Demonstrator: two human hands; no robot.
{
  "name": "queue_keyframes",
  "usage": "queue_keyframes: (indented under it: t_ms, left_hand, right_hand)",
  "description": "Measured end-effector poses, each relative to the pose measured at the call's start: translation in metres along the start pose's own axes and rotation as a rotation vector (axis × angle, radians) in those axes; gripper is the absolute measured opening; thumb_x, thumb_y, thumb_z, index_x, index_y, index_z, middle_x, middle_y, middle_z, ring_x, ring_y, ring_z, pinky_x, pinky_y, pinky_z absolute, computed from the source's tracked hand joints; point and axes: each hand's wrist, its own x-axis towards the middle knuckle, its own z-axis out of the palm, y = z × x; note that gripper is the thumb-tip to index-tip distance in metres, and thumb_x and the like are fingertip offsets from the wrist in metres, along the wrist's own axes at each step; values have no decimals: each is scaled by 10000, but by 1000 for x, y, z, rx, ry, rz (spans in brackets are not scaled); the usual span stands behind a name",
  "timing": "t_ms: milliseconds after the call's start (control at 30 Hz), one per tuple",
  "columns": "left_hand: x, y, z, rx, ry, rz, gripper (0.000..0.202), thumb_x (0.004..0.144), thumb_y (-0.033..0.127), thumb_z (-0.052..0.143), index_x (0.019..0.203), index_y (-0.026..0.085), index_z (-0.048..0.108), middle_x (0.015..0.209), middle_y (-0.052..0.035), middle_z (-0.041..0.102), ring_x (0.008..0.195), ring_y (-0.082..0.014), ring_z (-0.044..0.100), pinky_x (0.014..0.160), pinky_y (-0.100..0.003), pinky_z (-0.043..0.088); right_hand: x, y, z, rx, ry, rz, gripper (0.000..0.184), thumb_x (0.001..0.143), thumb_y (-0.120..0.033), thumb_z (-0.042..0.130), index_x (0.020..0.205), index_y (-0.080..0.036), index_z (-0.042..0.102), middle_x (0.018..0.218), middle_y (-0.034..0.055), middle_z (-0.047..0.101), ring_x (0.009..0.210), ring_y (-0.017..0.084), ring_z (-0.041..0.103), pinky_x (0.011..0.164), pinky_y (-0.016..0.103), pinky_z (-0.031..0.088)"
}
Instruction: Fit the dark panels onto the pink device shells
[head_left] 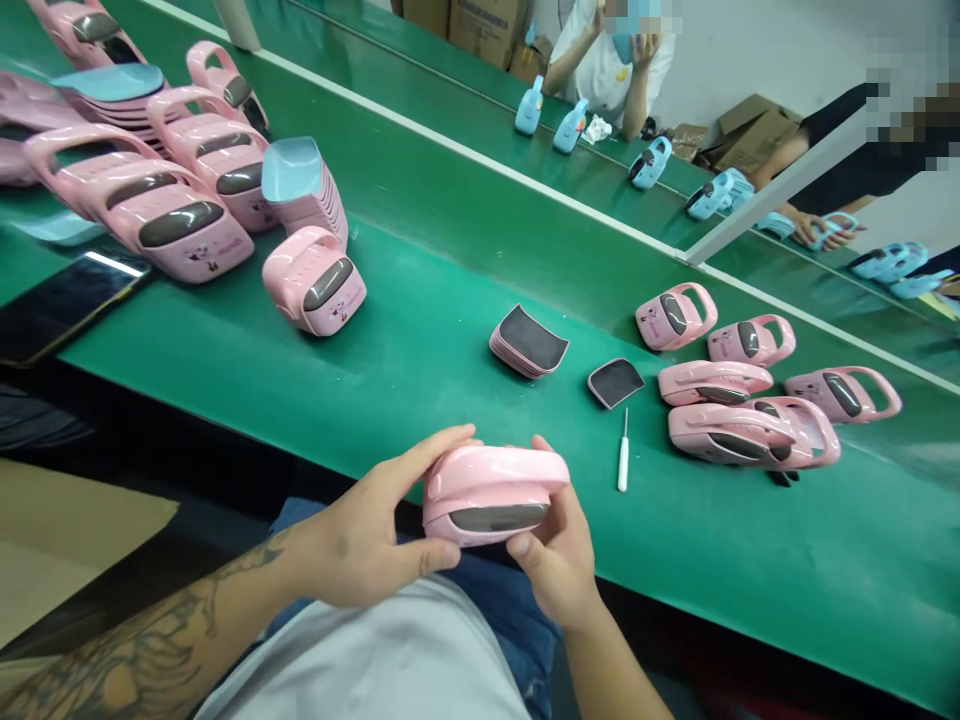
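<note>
Left hand (367,540), right hand (559,555) — clasping pink device (491,490)

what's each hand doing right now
Left hand: holding one end of a glossy pink plastic casing.
Right hand: holding the same casing's other end.

Left hand (367,530) and right hand (559,545) flank one casing (495,495) at the bench's (442,330) near edge. Beyond it, slightly right: panel stack (529,342). Single panel (616,384) right of that; screwdriver (623,460) on its near side. Farther right: casing group (712,435). Left: second casing group (199,240), tray stack (296,172) along its right flank, phone (71,305) before it. Rail (480,160) behind; more casings (650,163) past that.
</note>
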Motion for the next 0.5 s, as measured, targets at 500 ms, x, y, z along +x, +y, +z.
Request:
queue_keyframes:
  t_ms: [500]
  left_hand:
    - [37,-4,3,-238,451,116,789,990,752,313,994,146,817,990,-143,802,922,-301,737,874,-404,566]
  right_hand:
    - [-4,2,59,-748,209,-362,771,706,-531,857,1360,-326,501,1288,121,594,1142,403,603,976,580,524]
